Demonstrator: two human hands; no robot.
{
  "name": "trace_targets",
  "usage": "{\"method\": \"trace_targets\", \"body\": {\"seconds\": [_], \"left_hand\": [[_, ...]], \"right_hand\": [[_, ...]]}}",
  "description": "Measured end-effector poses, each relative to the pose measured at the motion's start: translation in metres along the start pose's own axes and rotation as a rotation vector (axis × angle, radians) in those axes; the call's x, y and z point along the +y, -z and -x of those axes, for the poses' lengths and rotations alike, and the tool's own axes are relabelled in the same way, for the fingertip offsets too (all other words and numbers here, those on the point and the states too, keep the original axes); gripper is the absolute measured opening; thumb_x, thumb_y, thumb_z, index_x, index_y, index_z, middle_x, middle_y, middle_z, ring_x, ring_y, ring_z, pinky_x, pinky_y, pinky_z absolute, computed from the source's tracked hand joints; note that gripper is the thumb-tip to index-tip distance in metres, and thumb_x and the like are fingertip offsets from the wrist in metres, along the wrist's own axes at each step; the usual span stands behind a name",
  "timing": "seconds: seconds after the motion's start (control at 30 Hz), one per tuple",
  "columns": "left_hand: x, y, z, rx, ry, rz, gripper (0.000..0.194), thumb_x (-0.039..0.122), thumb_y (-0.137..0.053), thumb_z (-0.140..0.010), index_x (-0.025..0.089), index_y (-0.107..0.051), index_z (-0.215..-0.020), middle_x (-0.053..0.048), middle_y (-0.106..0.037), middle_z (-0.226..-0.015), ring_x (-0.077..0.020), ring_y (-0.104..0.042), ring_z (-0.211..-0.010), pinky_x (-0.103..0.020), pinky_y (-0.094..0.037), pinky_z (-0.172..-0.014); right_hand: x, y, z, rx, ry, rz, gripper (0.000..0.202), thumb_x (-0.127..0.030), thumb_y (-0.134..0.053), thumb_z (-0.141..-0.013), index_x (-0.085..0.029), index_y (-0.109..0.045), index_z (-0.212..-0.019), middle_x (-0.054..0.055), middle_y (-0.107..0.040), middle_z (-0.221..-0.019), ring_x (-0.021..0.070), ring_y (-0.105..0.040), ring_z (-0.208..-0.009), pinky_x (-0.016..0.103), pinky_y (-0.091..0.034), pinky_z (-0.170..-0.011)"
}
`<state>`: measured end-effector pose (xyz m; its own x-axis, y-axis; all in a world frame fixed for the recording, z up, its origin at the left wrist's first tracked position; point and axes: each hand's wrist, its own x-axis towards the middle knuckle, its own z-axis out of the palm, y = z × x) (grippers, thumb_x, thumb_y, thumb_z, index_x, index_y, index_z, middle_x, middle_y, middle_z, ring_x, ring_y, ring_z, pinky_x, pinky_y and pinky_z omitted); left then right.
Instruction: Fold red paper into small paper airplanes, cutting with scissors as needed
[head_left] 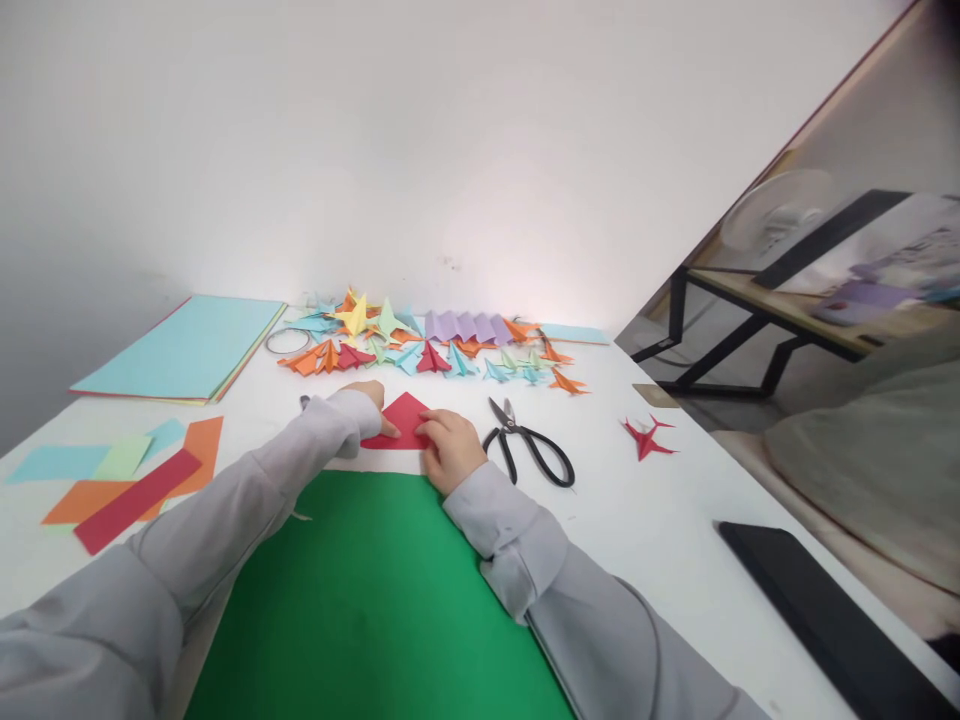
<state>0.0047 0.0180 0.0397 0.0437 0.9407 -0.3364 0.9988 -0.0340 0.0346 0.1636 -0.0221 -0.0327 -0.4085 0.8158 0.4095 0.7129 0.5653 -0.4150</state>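
One red paper piece (403, 418), folded to a triangle with its tip pointing away from the person, lies on the white counter (660, 510) just beyond the far edge of the single green sheet (375, 600). Both hands press on it. The left hand (369, 398), mostly hidden by its grey sleeve, lays its fingers flat on the left edge of the triangle. The right hand (450, 448) is curled, fingertips pinning the triangle's right corner. Neither hand has lifted the paper; it stays flat on the counter.

One pair of black scissors (529, 448) lies just right of the red paper piece, blades closed and pointing away. Further right of it sits one red folded star shape (648, 436), alone. Beyond the red paper piece runs a row of small folded figures (442, 350) in orange, red, teal, yellow and green; they overlap too much to count exactly. Among them is one lilac pleated strip (465, 326). One ring (286, 340) lies at the row's left end.

Far left of the red paper piece is one stack of flat sheets (187, 350), light blue on top. Nearer left lie loose offcuts (127, 470): about two orange, one red, two pale blue, one pale green. One black flat object (825, 610) lies to the near right of the red paper piece.

No container is in view.
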Motion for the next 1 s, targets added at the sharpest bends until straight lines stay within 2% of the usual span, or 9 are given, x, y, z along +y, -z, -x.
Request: {"method": "trace_targets", "body": {"seconds": [0.17,0.33,0.4,0.5,0.63,0.77,0.83,0.9,1.0], "left_hand": [[-0.001,-0.005,0.000,0.072,-0.013,0.031,0.041,0.049,-0.071,-0.051,0.018,-0.059,-0.076,-0.009,-0.067,-0.095,-0.0220,-0.062,-0.083,-0.027,-0.046,-0.064],[-0.012,-0.019,0.001,0.169,0.025,0.343,0.023,0.020,-0.067,-0.058,0.019,-0.050,-0.074,-0.001,-0.068,-0.081,-0.0155,-0.063,-0.077,-0.023,-0.045,-0.064],[-0.017,-0.024,0.004,0.198,0.057,0.459,0.022,0.015,-0.064,-0.059,0.019,-0.049,-0.076,-0.001,-0.068,-0.078,-0.0141,-0.063,-0.074,-0.022,-0.045,-0.065],[-0.021,-0.030,0.009,0.247,0.042,0.495,0.022,0.020,-0.065,-0.061,0.017,-0.051,-0.078,-0.006,-0.068,-0.083,-0.0169,-0.064,-0.075,-0.026,-0.045,-0.069],[-0.016,-0.038,0.011,0.160,-0.097,0.658,0.051,0.026,-0.075,-0.051,0.012,-0.055,-0.097,-0.011,-0.066,-0.097,-0.0202,-0.064,-0.077,-0.030,-0.048,-0.068],[-0.012,-0.046,0.006,0.151,-0.170,0.985,0.078,0.018,-0.082,-0.031,0.011,-0.056,-0.104,-0.017,-0.060,-0.110,-0.0268,-0.058,-0.097,-0.032,-0.050,-0.069],[-0.011,-0.050,0.001,0.144,-0.216,1.212,0.077,0.014,-0.082,-0.026,0.011,-0.059,-0.100,-0.015,-0.063,-0.103,-0.0260,-0.059,-0.094,-0.034,-0.050,-0.072],[-0.010,-0.054,-0.002,0.063,-0.277,1.413,0.065,0.015,-0.082,-0.029,0.009,-0.063,-0.090,-0.010,-0.068,-0.082,-0.0220,-0.063,-0.079,-0.035,-0.050,-0.072],[-0.012,-0.058,-0.004,-0.026,-0.346,1.642,0.040,0.023,-0.081,-0.041,0.010,-0.064,-0.075,-0.006,-0.068,-0.068,-0.0167,-0.064,-0.066,-0.031,-0.050,-0.069]], "right_hand": [[0.007,-0.005,-0.001,0.039,-0.099,-0.005,0.041,-0.013,-0.046,-0.067,-0.010,-0.057,-0.106,0.015,-0.056,-0.113,0.0258,-0.047,-0.108,0.039,-0.037,-0.092],[0.012,-0.007,-0.003,0.198,-0.131,-0.083,0.055,-0.025,-0.049,-0.072,-0.006,-0.040,-0.122,0.019,-0.047,-0.118,0.0272,-0.042,-0.113,0.043,-0.035,-0.096],[0.008,-0.006,-0.004,0.181,-0.198,-0.071,0.057,-0.031,-0.052,-0.072,-0.006,-0.041,-0.122,0.020,-0.048,-0.118,0.0284,-0.042,-0.112,0.044,-0.035,-0.095],[-0.001,-0.003,-0.004,0.051,-0.309,0.042,0.066,-0.045,-0.059,-0.067,-0.007,-0.046,-0.119,0.021,-0.047,-0.121,0.0332,-0.040,-0.114,0.048,-0.033,-0.095],[-0.007,0.001,-0.005,-0.042,-0.330,0.113,0.074,-0.057,-0.065,-0.056,-0.014,-0.052,-0.115,0.016,-0.052,-0.114,0.0353,-0.045,-0.106,0.051,-0.037,-0.087],[-0.003,0.002,-0.004,0.021,-0.289,-0.041,0.074,-0.047,-0.072,-0.055,-0.013,-0.049,-0.117,0.014,-0.056,-0.103,0.0294,-0.051,-0.097,0.046,-0.041,-0.085],[-0.001,0.002,-0.003,0.103,-0.234,-0.175,0.068,-0.036,-0.073,-0.056,-0.014,-0.048,-0.116,0.011,-0.058,-0.097,0.0257,-0.053,-0.092,0.044,-0.042,-0.085],[-0.001,0.002,-0.001,0.206,-0.176,-0.316,0.065,-0.029,-0.072,-0.058,-0.017,-0.046,-0.116,0.009,-0.057,-0.099,0.0234,-0.054,-0.091,0.042,-0.044,-0.084],[0.001,0.000,-0.002,0.346,-0.237,-0.590,0.069,-0.031,-0.071,-0.059,-0.022,-0.039,-0.120,0.010,-0.050,-0.112,0.0212,-0.054,-0.093,0.041,-0.046,-0.081]]}}
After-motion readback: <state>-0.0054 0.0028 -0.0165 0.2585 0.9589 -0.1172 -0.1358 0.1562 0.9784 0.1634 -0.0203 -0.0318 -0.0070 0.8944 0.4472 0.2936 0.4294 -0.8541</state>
